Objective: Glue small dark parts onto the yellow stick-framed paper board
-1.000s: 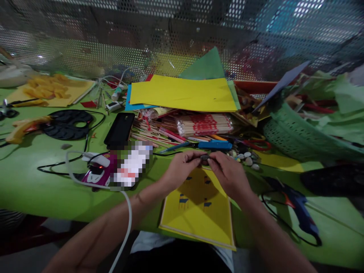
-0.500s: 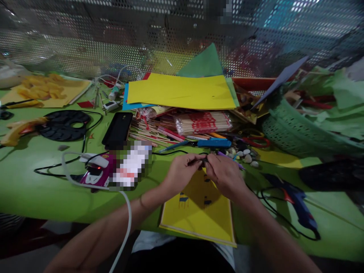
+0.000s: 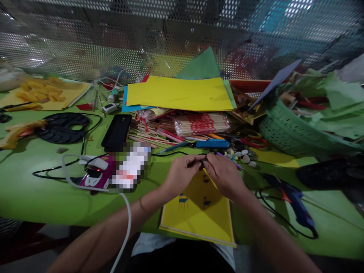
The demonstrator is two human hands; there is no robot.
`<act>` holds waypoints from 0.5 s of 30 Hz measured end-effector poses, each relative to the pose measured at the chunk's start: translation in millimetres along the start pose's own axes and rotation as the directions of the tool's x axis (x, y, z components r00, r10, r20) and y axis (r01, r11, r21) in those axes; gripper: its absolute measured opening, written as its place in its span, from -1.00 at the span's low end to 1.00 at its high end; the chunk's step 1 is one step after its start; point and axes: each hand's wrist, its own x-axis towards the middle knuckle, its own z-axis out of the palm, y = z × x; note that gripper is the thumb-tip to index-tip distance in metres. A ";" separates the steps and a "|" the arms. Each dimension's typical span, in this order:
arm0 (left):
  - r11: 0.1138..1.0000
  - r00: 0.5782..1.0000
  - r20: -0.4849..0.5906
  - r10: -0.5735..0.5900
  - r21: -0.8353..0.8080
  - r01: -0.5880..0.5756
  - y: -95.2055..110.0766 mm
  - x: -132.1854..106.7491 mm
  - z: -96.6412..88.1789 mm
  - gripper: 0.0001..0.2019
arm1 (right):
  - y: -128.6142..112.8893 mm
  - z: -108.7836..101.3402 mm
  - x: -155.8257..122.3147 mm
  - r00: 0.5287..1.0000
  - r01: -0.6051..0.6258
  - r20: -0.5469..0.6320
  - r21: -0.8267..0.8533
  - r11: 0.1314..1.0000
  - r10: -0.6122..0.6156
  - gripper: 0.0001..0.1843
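My left hand (image 3: 181, 173) and my right hand (image 3: 224, 175) meet over the far end of a yellow board (image 3: 196, 224). Both are closed, fingertips pinching a small dark piece (image 3: 203, 162) between them; the fingers cover most of it, so its kind is unclear. Pale strips edge the board, which lies at the table's front edge. On it are several small dark-blue shapes with thin legs, like little chairs (image 3: 183, 200). Just beyond my hands lie a blue-handled cutter (image 3: 212, 144) and small pebbles (image 3: 245, 153).
A blue glue gun (image 3: 298, 206) with a looping cable lies at right, near a green basket (image 3: 301, 132) of paper scraps. Left are a blurred-out phone (image 3: 132, 167), a purple power strip (image 3: 98, 178) and a white cable (image 3: 127, 216). Yellow sheets (image 3: 179, 93) cover wooden sticks behind.
The view has shifted slightly. Both hands stay together over the board, still pinching the small dark piece; the fingers have moved only a little.
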 end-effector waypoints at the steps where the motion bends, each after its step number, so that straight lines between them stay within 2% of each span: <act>1: 1.000 1.000 -0.015 0.007 0.026 -0.007 0.1 -1.0 0.8 -0.73 | -0.5 1.3 0.0 1.000 0.000 -0.004 -0.008 1.000 0.000 -0.70; 7: 0.994 0.997 -0.079 0.017 0.113 -0.008 1.9 -4.5 4.7 -0.77 | -4.8 7.0 -1.0 0.998 -0.060 -0.033 0.040 0.997 0.061 -0.76; 15: 0.999 0.998 -0.062 -0.007 0.054 0.011 2.0 -3.9 6.4 -0.76 | -8.2 0.3 -0.6 0.993 -0.102 -0.034 0.185 0.977 0.110 -0.76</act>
